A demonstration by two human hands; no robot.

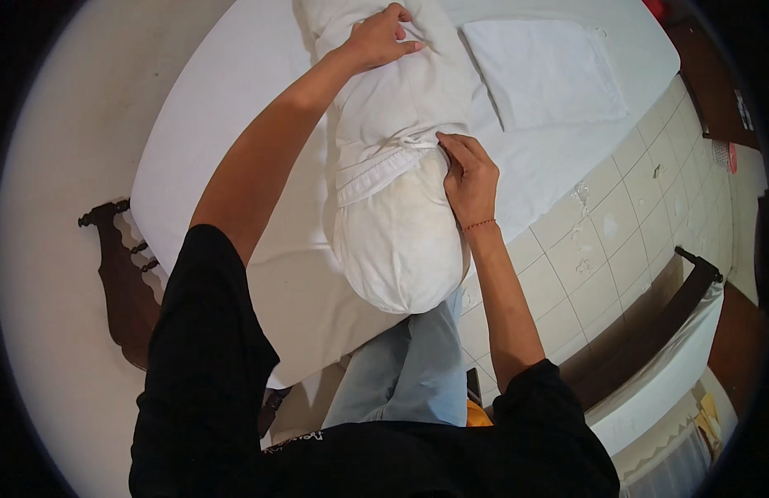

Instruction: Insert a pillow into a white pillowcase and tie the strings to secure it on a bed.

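Note:
A long white bolster (401, 249) lies lengthwise on the bed, its rounded bare end pointing toward me and slightly yellowed. A white bolster cover (397, 95) wraps the farther part, with a gathered hem and a tied drawstring (416, 141) across the bolster. My left hand (383, 37) rests high on the cover, its fingers curled and closed on the fabric. At the right end of the hem, my right hand (471, 178) pinches the cover's edge between thumb and fingers, and its palm side lies against the bolster.
A folded white cloth (542, 75) lies flat to the right on the white bed sheet (227, 91). Dark wooden bed posts (123, 282) stand at the left. Beyond the tiled floor (583, 241), another dark wooden frame (650, 307) with a white covering stands at the lower right.

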